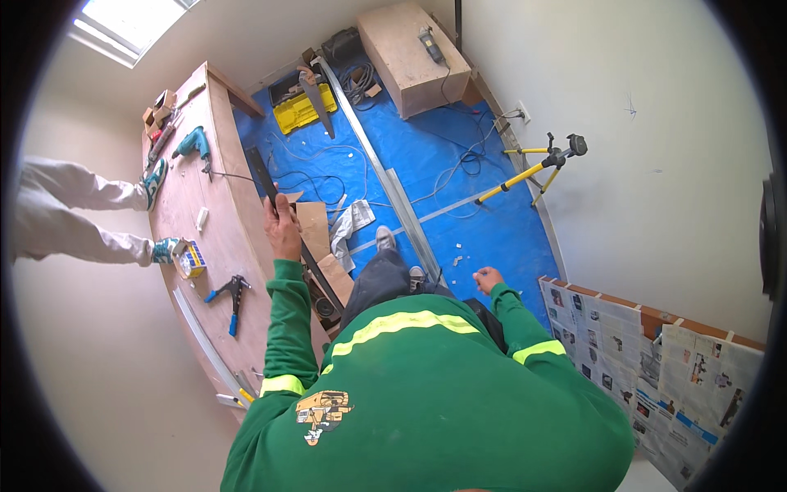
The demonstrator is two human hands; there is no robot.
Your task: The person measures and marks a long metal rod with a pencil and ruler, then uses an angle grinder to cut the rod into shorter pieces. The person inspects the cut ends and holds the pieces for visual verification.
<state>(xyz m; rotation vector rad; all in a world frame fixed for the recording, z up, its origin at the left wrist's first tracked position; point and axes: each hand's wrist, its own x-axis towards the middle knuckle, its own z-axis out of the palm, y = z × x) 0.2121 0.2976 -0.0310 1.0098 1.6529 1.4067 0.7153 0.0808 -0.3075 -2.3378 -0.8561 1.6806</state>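
Note:
My left hand [283, 225] grips a long dark bar [264, 176] that slants beside the edge of a plywood bench [225, 238]. A teal drill [193, 144] lies on the bench, forward of that hand. A riveter [233, 297] with blue handles lies on the bench to its left, near a small box [191, 259] and a pale metal strip [201, 336]. My right hand [487, 280] hangs over the blue floor sheet [508, 238], fingers curled together; what they hold, if anything, is too small to make out.
A co-worker's legs [90, 230] stand on the bench at left. A long metal channel [361, 135], cords, cardboard [314, 230] and a yellow toolbox [299, 115] lie on the floor. A plywood box [410, 78], a yellow tripod [516, 180] and paper-covered panels [590, 344] line the right side.

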